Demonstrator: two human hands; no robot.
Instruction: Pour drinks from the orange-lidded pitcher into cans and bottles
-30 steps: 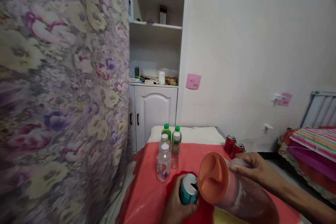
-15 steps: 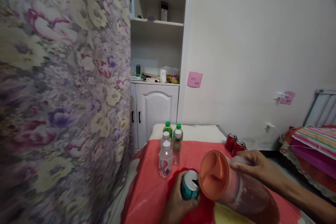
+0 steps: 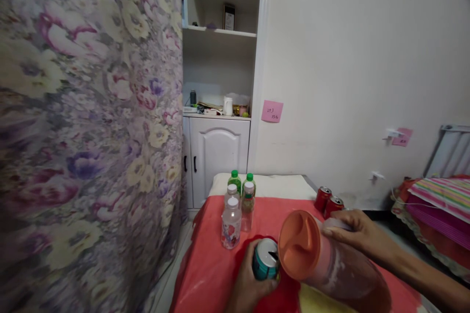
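At the bottom centre, my left hand is wrapped round a teal can with a silver top and a dark opening. My right hand grips the handle of a clear pitcher, which is tipped on its side towards the left. The pitcher's orange lid faces the can, its rim right beside the can's top. Brownish liquid shows inside the pitcher. Whether any liquid passes into the can cannot be made out.
Several bottles, the nearest a clear one with a white cap, stand left of the can on the red tablecloth. Two red cans are behind my right hand. A yellow item lies under the pitcher. A floral curtain hangs at left.
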